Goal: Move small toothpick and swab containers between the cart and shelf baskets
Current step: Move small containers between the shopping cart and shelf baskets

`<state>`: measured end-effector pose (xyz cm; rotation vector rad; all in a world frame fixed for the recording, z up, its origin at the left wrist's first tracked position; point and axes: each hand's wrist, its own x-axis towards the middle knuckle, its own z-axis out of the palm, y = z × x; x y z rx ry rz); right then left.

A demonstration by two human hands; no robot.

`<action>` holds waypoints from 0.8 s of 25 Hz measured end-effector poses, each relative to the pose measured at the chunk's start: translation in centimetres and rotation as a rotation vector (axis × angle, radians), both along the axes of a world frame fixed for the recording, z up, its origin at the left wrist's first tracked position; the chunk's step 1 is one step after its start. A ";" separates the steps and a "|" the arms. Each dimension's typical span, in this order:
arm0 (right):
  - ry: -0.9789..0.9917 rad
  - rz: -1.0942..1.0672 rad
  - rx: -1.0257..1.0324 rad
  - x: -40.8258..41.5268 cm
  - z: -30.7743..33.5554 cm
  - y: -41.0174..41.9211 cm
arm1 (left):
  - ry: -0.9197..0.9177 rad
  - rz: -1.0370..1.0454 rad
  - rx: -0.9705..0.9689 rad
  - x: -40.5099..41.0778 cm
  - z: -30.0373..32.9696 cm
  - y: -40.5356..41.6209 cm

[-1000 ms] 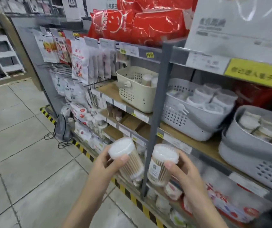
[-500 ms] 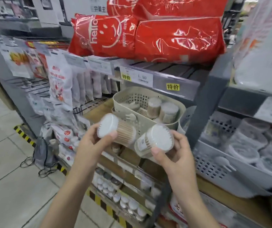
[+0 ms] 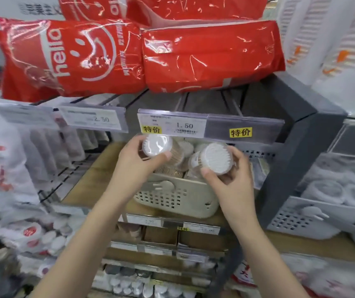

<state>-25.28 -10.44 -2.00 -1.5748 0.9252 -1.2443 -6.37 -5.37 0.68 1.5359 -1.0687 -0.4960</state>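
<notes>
Left hand (image 3: 137,166), right hand (image 3: 228,181) | containers now raised over beige basket (image 3: 178,201)

Both hands were up over the beige basket (image 3: 178,201) on the wooden shelf (image 3: 90,183). Left hand (image 3: 135,166) gripped a round tub (image 3: 157,145) with a white lid, tilted toward the camera, sticks showing through the clear side. Right hand (image 3: 230,179) gripped a second tub (image 3: 215,158) the same way, just beside the first. More tubs sat in the basket behind them. A 1.50 price tag (image 3: 172,123) hung right above, red packs (image 3: 211,54) were stacked on top, and a grey basket (image 3: 301,220) sat off to the right.
</notes>
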 end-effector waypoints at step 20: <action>0.834 -0.198 0.044 3.5 2.0 -4.2 | -0.371 -0.293 0.396 2.8 -1.9 -7.7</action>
